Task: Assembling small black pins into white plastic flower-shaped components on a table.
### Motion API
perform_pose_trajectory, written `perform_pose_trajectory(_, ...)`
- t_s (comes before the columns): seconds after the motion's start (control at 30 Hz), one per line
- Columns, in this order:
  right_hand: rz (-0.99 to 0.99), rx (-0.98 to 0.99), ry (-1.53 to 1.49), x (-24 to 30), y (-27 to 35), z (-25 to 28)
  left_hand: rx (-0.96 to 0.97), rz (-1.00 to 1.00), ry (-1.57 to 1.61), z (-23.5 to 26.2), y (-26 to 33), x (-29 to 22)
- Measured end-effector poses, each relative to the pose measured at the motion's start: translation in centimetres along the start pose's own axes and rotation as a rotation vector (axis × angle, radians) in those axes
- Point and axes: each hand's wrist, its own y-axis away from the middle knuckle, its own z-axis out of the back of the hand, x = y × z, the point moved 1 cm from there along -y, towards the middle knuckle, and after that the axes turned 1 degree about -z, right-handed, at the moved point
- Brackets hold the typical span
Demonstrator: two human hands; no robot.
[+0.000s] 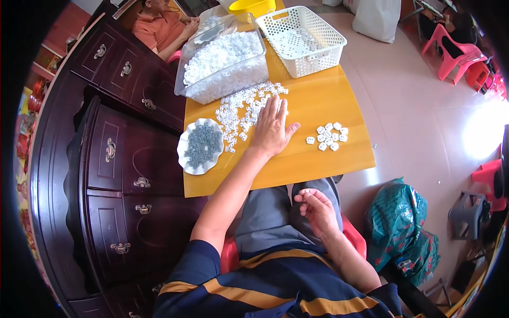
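Note:
My left hand [271,130] lies palm down on the wooden table, fingers stretched out over the right edge of a spread of small white plastic pieces [233,114]. Its thumb points to the right, away from the spread. Over my lap, below the table's front edge, my right hand [318,209] has its fingers curled in a pinch; whatever may be between them is too small to make out. A separate cluster of white plastic pieces [327,137] sits on the table's right part. Left of my left forearm stands a scalloped white dish [184,151] of small dark grey pins [204,146].
Behind the spread stands a clear plastic bin [228,85] heaped with white pieces, beside a white perforated basket [318,58]. A yellow basin [252,6] is farther back. Another person [161,26] sits at far left. Dark drawers [114,153] border the table; green bags [397,217] lie right.

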Motion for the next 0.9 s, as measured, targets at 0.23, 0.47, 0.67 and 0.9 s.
perform_pose_trajectory(0.23, -0.007, -0.022, 0.011, 0.2, 0.2, 0.0, 0.128, -0.032, 0.041, -0.6, 1.5, -1.4)
perform_pose_trajectory(0.47, -0.017, -0.012, 0.015, 0.1, 0.2, -0.4, 0.183, -0.106, 0.139, 1.9, 5.1, -2.4)
perform_pose_trajectory(0.67, -0.009, -0.019, 0.026, -0.1, 0.2, -0.4, -0.015, -0.013, 0.391, 4.1, 7.2, -2.0)
perform_pose_trajectory(0.9, -0.008, -0.026, 0.042, -0.3, -0.1, -0.2, -0.124, 0.103, 0.316, 4.4, 8.1, -0.1)
